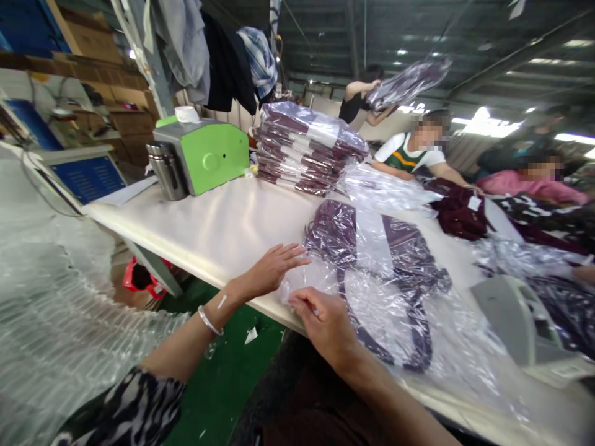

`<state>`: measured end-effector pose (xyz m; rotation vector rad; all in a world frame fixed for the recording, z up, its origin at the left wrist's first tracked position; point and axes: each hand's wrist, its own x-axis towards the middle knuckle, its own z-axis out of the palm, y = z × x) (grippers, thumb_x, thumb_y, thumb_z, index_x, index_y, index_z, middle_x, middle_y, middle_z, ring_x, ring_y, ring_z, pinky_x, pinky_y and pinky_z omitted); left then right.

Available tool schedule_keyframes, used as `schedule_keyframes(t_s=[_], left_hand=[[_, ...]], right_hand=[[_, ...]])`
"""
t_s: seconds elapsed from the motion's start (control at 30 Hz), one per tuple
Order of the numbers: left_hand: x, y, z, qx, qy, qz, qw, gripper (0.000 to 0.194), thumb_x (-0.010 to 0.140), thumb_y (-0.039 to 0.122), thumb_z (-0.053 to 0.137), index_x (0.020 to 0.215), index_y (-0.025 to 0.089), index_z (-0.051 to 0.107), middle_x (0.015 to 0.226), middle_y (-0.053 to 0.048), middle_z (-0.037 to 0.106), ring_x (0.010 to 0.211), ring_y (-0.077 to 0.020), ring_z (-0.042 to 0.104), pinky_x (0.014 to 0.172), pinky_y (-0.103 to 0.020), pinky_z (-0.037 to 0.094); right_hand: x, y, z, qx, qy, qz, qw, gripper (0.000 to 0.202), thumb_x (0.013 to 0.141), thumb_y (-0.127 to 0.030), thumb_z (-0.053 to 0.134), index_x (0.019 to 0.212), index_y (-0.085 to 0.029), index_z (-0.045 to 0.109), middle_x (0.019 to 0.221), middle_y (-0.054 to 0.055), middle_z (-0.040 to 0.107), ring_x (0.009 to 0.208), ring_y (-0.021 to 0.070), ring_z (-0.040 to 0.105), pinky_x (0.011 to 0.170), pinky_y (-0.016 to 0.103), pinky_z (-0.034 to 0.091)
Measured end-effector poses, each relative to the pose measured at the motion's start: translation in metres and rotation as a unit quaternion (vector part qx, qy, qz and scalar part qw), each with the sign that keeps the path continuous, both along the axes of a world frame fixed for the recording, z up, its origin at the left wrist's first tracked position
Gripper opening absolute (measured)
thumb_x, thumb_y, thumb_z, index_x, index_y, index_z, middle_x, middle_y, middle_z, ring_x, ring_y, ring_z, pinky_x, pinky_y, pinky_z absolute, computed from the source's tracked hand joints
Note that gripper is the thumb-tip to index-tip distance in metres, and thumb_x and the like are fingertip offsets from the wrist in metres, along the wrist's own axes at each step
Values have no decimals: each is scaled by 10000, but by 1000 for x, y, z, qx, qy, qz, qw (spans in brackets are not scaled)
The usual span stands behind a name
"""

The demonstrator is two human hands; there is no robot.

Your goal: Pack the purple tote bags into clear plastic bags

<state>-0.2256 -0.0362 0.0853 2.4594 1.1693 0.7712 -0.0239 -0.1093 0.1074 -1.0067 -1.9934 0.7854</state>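
Observation:
In front of me a dark purple garment (404, 248) lies folded inside a clear plastic bag (376, 303), with a white paper strip (373, 241) across it. My right hand (325, 319) is at the bag's near left edge, thumb and fingers pinched on the plastic. My left hand (274, 269) hovers just left of the bag, its fingers stretched out and holding nothing. A white bangle (209, 321) circles the left wrist.
Behind the bag stands a stack of bagged garments (302, 148). A green and grey machine (214, 155) and a steel flask (166, 170) stand at the table's back left. Co-workers handle garments opposite. A grey device (506, 316) sits at right; plastic sheeting (69, 310) hangs at left.

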Motion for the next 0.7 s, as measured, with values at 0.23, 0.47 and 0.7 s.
schedule_keyframes(t_s=[0.23, 0.47, 0.7], left_hand=[[51, 86, 27, -265, -92, -158, 947, 285, 923, 342, 547, 896, 185, 783, 875, -49, 792, 818, -191, 723, 792, -278, 549], [24, 99, -14, -282, -167, -24, 944, 526, 952, 574, 416, 818, 163, 715, 763, -51, 738, 740, -194, 668, 738, -264, 484], [53, 102, -20, -177, 31, 154, 972, 189, 874, 321, 563, 777, 210, 682, 685, -5, 684, 682, -185, 626, 641, -264, 376]], right_hand=[[19, 12, 20, 98, -6, -29, 995, 225, 978, -325, 532, 904, -239, 726, 867, 45, 773, 785, 182, 713, 757, 275, 533], [104, 140, 5, -98, -48, -265, 958, 260, 859, -355, 518, 709, -207, 671, 661, 10, 692, 625, 177, 633, 588, 266, 474], [138, 172, -43, -65, -146, -306, 939, 235, 838, -376, 583, 816, -227, 763, 852, 28, 774, 808, 205, 692, 759, 301, 467]])
